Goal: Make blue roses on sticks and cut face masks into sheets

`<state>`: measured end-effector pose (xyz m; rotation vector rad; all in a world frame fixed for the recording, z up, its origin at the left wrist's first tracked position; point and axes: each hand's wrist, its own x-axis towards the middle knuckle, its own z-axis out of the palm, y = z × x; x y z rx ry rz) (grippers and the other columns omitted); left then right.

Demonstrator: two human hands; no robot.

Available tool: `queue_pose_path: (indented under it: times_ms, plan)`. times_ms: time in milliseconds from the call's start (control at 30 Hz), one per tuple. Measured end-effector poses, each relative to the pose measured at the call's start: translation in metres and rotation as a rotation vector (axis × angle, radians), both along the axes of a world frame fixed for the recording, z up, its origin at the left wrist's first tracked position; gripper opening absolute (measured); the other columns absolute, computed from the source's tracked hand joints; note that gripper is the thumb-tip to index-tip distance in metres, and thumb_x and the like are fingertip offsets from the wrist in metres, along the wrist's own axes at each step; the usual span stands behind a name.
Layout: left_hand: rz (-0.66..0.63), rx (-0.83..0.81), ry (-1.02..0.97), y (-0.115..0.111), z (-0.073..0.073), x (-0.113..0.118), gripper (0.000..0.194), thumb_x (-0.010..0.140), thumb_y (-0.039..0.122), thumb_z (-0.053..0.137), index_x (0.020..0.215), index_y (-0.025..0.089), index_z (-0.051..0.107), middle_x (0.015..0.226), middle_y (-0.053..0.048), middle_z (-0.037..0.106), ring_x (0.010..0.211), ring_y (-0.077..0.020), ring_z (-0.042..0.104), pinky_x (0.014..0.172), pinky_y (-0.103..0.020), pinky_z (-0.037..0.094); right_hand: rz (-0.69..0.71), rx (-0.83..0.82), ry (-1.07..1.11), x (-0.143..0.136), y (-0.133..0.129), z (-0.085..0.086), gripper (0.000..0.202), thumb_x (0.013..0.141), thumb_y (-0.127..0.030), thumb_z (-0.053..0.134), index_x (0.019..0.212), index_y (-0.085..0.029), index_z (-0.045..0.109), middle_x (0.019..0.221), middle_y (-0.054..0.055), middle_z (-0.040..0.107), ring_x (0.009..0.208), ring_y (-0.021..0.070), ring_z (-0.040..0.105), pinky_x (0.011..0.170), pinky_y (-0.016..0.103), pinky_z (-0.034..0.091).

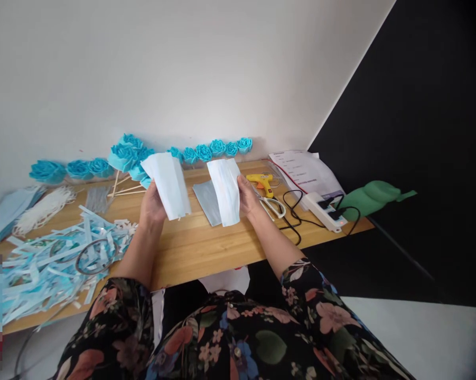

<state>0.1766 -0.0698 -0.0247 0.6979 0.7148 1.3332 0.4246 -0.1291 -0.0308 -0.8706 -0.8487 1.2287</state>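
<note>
My left hand (154, 203) is closed round the outer edge of a pale blue mask sheet (168, 187), which hangs tilted above the table. A second pale mask sheet (225, 192) is pinched at its right edge by my right hand (248, 196). The two sheets are apart, side by side. Behind the right one, a grey sheet (209, 200) lies flat on the wooden table (198, 245). Close to my right hand are a yellow glue gun (261, 183) and white-handled scissors (275, 207). Blue flowers on sticks (127, 154) lean behind my left hand.
Blue rosettes (204, 152) line the wall. On the left are cut strips (59, 264), white cords (43, 211), thin grey strips (98, 199) and stacked mask sheets (10, 214). A power strip (324, 211) with black cables, printed papers (307, 171) and a green bag-like item (374, 198) occupy the right end.
</note>
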Motion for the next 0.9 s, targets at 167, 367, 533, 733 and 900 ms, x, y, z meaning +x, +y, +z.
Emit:
queue_pose_path:
  times_ms: [167, 367, 533, 733, 900]
  plan:
    - [0.021, 0.014, -0.018, 0.003, 0.003, -0.007, 0.037, 0.085, 0.052, 0.070, 0.102, 0.019, 0.070, 0.088, -0.003, 0.077, 0.098, -0.0223, 0.073, 0.085, -0.029, 0.060, 0.063, 0.025, -0.081, 0.000, -0.001, 0.000, 0.065, 0.063, -0.068, 0.075, 0.107, -0.022, 0.064, 0.097, 0.005, 0.074, 0.096, 0.0242, 0.068, 0.077, 0.032, 0.053]
    - [0.009, -0.023, -0.040, 0.002, -0.002, -0.003, 0.031, 0.086, 0.047, 0.069, 0.099, 0.019, 0.071, 0.089, -0.002, 0.077, 0.098, -0.0238, 0.073, 0.087, -0.032, 0.061, -0.079, 0.020, -0.749, -0.003, 0.011, -0.020, 0.045, 0.078, -0.039, 0.071, 0.119, -0.022, 0.064, 0.115, 0.008, 0.072, 0.109, 0.0262, 0.064, 0.100, 0.043, 0.046]
    - [-0.034, -0.026, -0.002, -0.004, -0.004, 0.001, 0.032, 0.085, 0.045, 0.071, 0.104, 0.019, 0.071, 0.090, -0.002, 0.077, 0.095, -0.0234, 0.073, 0.084, -0.032, 0.061, -0.169, 0.151, -1.051, -0.005, 0.010, -0.020, 0.046, 0.081, -0.024, 0.068, 0.127, -0.018, 0.065, 0.137, 0.015, 0.062, 0.132, 0.0286, 0.050, 0.117, 0.047, 0.031]
    - [-0.250, 0.014, 0.045, -0.026, -0.007, 0.019, 0.034, 0.079, 0.041, 0.078, 0.104, 0.018, 0.073, 0.101, -0.005, 0.077, 0.097, -0.0258, 0.072, 0.085, -0.034, 0.058, 0.209, 0.074, -0.241, -0.017, 0.000, -0.014, 0.058, 0.083, -0.069, 0.060, 0.119, -0.025, 0.067, 0.108, 0.007, 0.073, 0.105, 0.0215, 0.066, 0.090, 0.036, 0.053]
    - [-0.262, 0.033, 0.076, -0.028, -0.012, 0.028, 0.043, 0.071, 0.040, 0.083, 0.105, 0.015, 0.073, 0.102, -0.009, 0.078, 0.097, -0.0283, 0.072, 0.086, -0.037, 0.058, 0.335, -0.040, 0.000, -0.022, -0.003, -0.013, 0.055, 0.065, -0.071, 0.076, 0.078, -0.019, 0.068, 0.069, -0.002, 0.063, 0.062, 0.0115, 0.057, 0.063, 0.025, 0.049]
